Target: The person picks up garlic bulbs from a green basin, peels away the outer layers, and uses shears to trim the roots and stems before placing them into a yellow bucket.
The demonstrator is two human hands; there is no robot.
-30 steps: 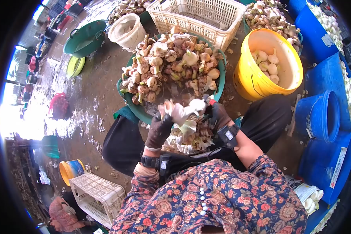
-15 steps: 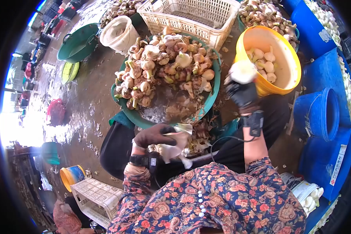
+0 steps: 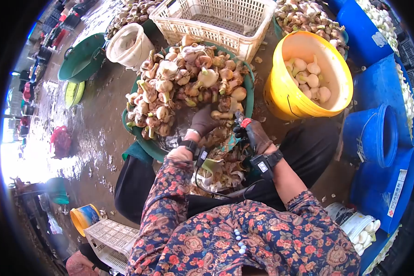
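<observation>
Garlic [image 3: 223, 115] lies crosswise, just right of the nearer left hand [image 3: 202, 121], whose pinch is unclear; right hand [image 3: 256, 136] fingers curled, grip unclear.

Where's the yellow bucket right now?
In the head view, the yellow bucket stands on the right, between the big green tub of garlic bulbs and the blue bucket.

Yellow bucket [image 3: 280, 94] is showing smooth, glossy plastic; far crate [image 3: 202, 33] is showing matt, perforated plastic; floor [image 3: 94, 142] is gleaming wet; blouse [image 3: 280, 234] is showing matt cloth.
</observation>
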